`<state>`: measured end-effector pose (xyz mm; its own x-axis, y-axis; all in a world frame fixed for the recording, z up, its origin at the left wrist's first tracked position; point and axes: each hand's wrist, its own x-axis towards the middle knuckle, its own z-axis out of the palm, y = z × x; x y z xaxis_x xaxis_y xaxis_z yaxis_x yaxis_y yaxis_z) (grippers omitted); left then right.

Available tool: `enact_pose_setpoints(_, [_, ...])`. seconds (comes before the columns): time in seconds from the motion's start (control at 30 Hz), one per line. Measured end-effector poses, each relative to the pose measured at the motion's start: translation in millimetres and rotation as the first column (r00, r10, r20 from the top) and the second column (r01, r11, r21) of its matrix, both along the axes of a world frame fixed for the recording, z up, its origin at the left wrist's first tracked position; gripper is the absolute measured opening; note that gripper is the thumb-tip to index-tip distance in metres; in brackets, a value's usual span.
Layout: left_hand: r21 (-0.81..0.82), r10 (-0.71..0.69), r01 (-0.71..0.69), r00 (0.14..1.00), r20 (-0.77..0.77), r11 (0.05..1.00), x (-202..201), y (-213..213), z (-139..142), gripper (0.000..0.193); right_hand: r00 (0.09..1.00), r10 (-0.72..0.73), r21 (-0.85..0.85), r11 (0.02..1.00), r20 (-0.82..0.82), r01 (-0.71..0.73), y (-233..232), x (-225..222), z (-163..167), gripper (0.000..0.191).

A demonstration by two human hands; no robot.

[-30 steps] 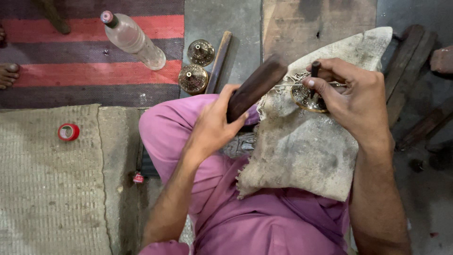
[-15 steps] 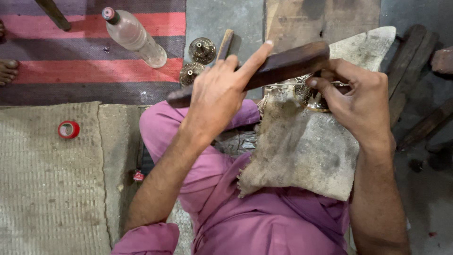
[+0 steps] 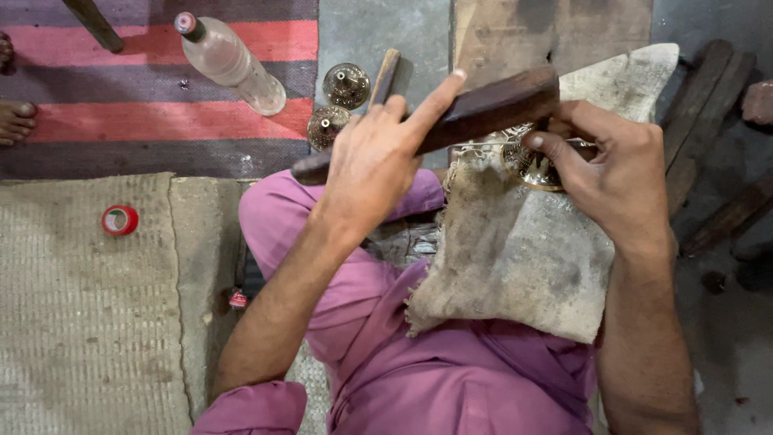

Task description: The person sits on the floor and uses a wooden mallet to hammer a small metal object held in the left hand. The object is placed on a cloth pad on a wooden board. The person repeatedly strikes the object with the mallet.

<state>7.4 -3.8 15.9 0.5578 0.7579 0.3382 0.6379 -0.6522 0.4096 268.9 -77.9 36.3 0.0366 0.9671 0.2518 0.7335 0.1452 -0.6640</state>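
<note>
Landmark is the sackcloth [image 3: 523,266] spread over the person's lap; left hand [image 3: 378,161] is clamped round a dark wooden bat [image 3: 483,109], index finger stretched along its top edge, bat lying across the upper edge of the sackcloth; right hand [image 3: 620,173] is closed on a small brass piece [image 3: 527,165] pressed down on the top part of the sackcloth, thumb and fingers pinching it; how much of the piece is hidden under the bat, cannot tell; hands are apart but close, the bat's far end just above the brass piece.

Handling, as a judgement: bat looks dense, stiff, fairly heavy, rough enough not to slip; best held at the narrower near end, as now; brass piece looks hard and rigid, small, smooth metal so likely slippery, thin ornate rim could dent; grip by the rim with fingertips clear of the bat; sackcloth is soft and limp, gives padding under it.

Beyond the sackcloth's upper left: two more brass pieces [image 3: 338,105] on the floor, a plastic bottle [image 3: 229,60] lying on a striped mat [image 3: 145,89]; far left of the sackcloth, a red tape roll [image 3: 120,219].
</note>
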Motion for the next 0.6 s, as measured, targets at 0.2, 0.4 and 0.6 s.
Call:
enact_pose_setpoints(0.2, [-0.022, 0.025, -0.025, 1.000, -0.006, 0.999, 0.4, 0.5, 0.4, 0.092, 0.999, 0.017, 0.027, 0.999, 0.038, -0.018, 3.1, 3.0, -2.6, 0.021])
enact_pose_setpoints(0.4, [-0.067, 0.006, 0.005, 0.988, 0.154, 0.998, 2.3, -2.3, -2.5, 0.088, 0.999, 0.023, 0.048, 0.999, -0.024, -0.022, 0.4, 2.8, -1.2, 0.019])
enact_pose_setpoints(0.6, [-0.030, 0.019, -0.016, 0.995, 0.094, 0.999, 1.9, -0.7, -1.8, 0.085, 1.000, 0.000, 0.018, 1.000, 0.027, -0.001, 2.1, 4.0, -1.4, 0.026])
